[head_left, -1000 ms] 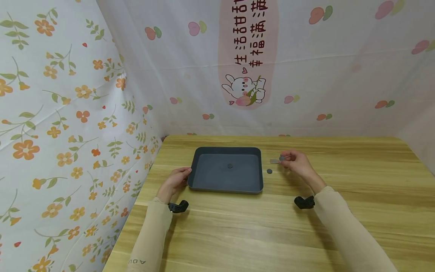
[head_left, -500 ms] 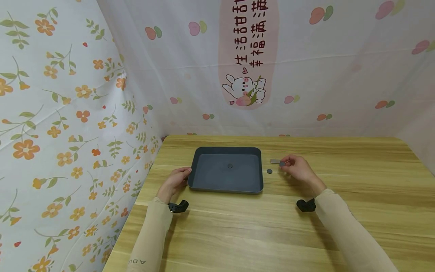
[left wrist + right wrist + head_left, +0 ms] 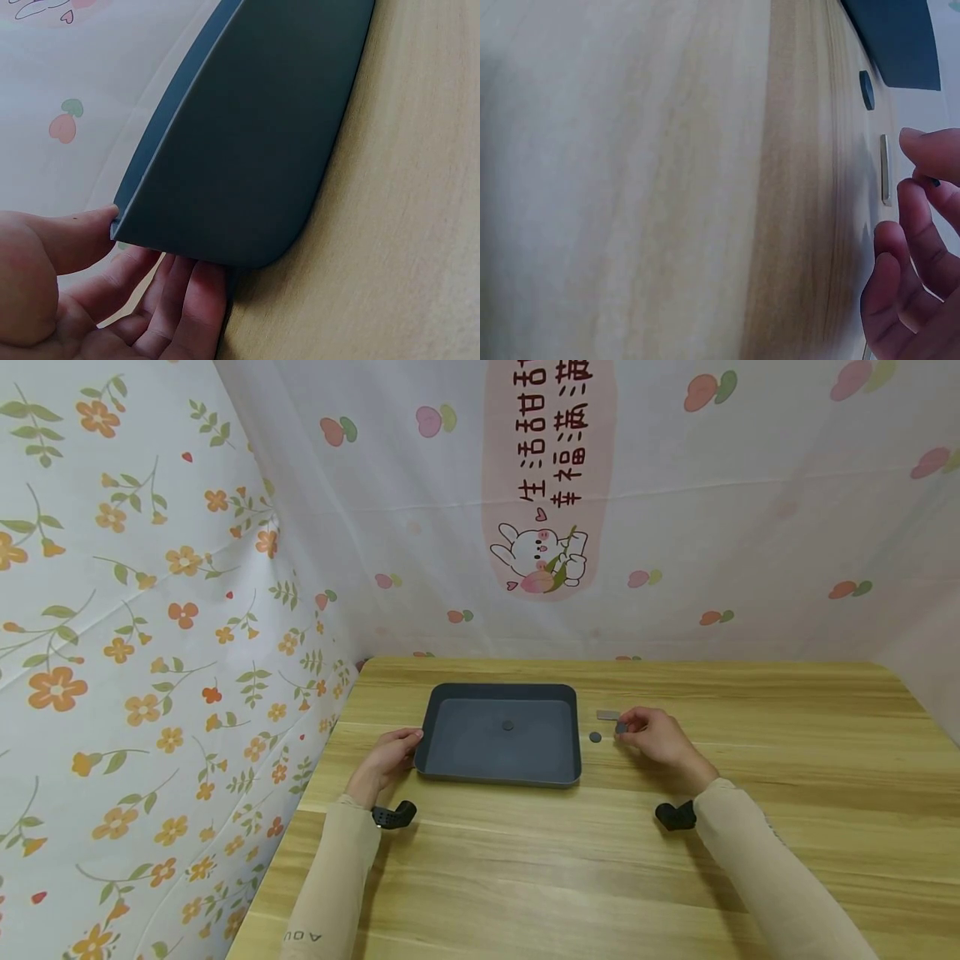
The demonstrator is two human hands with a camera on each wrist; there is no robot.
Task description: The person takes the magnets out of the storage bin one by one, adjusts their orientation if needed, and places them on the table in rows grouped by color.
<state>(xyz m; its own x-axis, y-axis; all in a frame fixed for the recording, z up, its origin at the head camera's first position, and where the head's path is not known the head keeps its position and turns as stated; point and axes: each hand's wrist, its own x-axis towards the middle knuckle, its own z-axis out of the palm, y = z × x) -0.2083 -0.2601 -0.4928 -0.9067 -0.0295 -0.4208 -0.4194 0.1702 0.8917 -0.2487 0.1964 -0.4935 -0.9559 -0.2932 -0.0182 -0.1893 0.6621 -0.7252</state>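
Note:
A dark grey rectangular tray (image 3: 468, 756) lies on the table. My left hand (image 3: 386, 758) grips its left side, thumb at the rim and fingers against the wall, as the left wrist view shows of the tray wall (image 3: 232, 142). Near the tray's middle rests a small dark disc (image 3: 507, 725). To the right of the tray, my right hand (image 3: 656, 737) pinches another small dark disc (image 3: 621, 727) between thumb and fingers, above the table. A third disc (image 3: 596, 737) sits between that hand and the tray. Just behind it lies a small grey rectangular strip (image 3: 608, 715).
The wooden table (image 3: 525, 868) runs up to a printed cloth (image 3: 435, 527) at the back. A flowered cloth (image 3: 172, 610) hangs along the left. Each wrist wears a black camera, such as the right camera (image 3: 675, 816).
My right hand, with the disc in its fingers, has shifted slightly toward me, away from the strip. The left hand and the tray keep their places.

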